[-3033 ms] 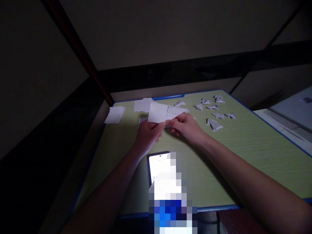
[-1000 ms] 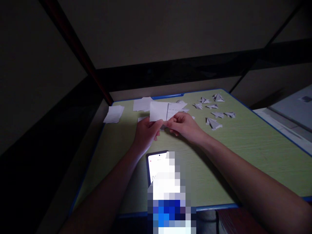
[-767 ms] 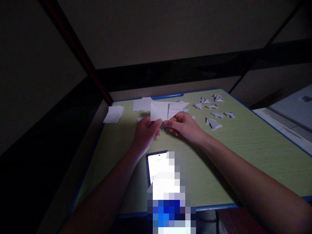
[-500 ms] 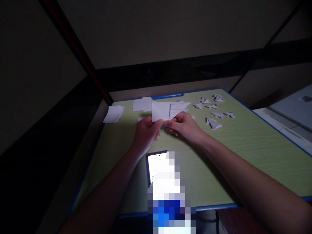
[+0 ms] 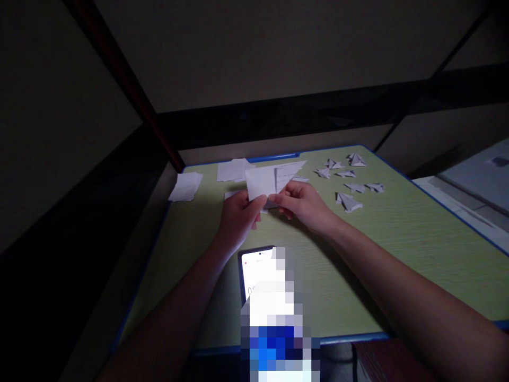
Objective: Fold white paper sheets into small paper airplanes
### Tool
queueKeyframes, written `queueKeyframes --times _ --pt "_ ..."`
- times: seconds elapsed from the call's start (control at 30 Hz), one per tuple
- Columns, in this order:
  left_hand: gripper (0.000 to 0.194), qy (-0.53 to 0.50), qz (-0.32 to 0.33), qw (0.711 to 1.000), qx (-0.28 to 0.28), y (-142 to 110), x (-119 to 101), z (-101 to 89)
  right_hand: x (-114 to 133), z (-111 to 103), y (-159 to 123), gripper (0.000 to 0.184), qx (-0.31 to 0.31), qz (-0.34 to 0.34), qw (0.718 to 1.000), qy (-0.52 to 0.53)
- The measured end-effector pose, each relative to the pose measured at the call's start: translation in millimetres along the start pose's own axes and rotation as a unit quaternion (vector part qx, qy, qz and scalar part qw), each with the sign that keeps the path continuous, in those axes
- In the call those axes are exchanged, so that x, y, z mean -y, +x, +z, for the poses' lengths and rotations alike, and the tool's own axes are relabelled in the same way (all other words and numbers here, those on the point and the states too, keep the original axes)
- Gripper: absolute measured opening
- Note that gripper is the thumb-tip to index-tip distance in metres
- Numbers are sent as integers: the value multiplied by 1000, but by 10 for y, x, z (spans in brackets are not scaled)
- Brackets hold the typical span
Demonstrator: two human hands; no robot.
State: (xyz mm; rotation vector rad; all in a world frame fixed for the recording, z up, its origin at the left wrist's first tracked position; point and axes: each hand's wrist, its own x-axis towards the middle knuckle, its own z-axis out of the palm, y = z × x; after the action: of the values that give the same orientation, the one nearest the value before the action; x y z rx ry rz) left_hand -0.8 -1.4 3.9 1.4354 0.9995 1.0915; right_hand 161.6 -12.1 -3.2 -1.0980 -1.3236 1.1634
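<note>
A white sheet of paper (image 5: 270, 180), partly folded with a pointed right corner, is held a little above the green table (image 5: 397, 239). My left hand (image 5: 238, 220) pinches its lower left edge. My right hand (image 5: 306, 204) pinches its lower right part, fingers closed on the fold. Both hands meet near the table's far middle.
Several folded paper planes (image 5: 350, 183) lie at the far right. Flat paper pieces (image 5: 186, 185) and a second pile of sheets (image 5: 233, 170) lie at the far left. A lit phone (image 5: 258, 273) lies near the front edge, partly blurred out. Dark frame bars rise behind the table.
The sheet's right corner has been folded over into a point and tilted upward. Both hands stayed nearly in place.
</note>
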Motion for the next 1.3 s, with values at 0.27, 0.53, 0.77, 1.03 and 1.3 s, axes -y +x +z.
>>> queueKeyframes --times 0.27,0.53,0.77,1.03,1.3 --pt "27 6 3 1000 -2 4 6 -16 -19 -1 12 38 -2 -5 1000 19" --pt "24 -3 10 1000 -9 -6 12 -22 23 -11 -15 38 5 10 1000 19" --pt "25 5 0 1000 -10 -2 -10 -10 20 0 5 41 -4 9 1000 20" --pt "26 4 1 1000 -7 1 5 -11 35 4 -1 43 -8 13 1000 17" --pt "26 5 0 1000 -8 -1 -9 -10 31 -6 -4 41 -2 13 999 29"
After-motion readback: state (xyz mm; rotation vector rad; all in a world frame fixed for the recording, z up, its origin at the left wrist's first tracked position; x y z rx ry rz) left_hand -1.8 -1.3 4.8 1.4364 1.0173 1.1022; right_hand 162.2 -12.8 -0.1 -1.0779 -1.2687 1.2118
